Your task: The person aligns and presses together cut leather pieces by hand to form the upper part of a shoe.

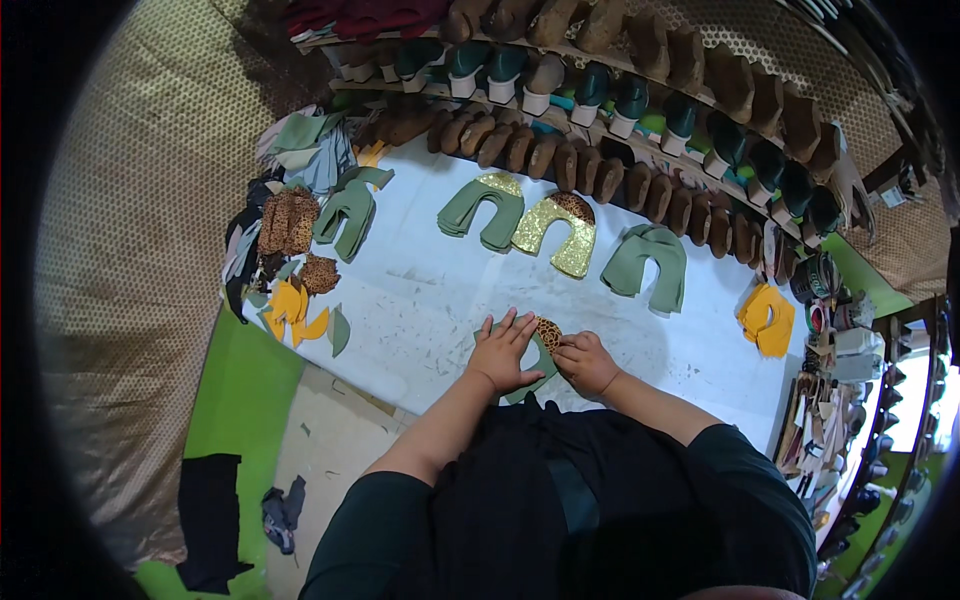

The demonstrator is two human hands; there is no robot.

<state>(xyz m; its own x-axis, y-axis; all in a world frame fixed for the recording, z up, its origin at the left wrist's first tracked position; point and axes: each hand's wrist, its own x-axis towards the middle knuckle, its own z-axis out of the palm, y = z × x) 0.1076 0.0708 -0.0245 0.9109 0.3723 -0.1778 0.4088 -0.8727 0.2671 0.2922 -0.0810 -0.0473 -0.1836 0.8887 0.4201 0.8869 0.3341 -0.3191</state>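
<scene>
My left hand lies flat with its fingers spread on a green U-shaped shoe upper piece at the table's near edge. A leopard-print piece sits at the rounded top of that green piece. My right hand has its fingers closed at the right edge of the leopard-print piece, pinching it. Farther back lie a stack of green U-shaped pieces, a gold glitter piece with a leopard-print top, and another green stack.
Wooden racks at the back carry shoe lasts and dark green heeled shoes. Leopard-print scraps, yellow pieces and green pieces crowd the table's left end. Yellow pieces and jars stand at the right.
</scene>
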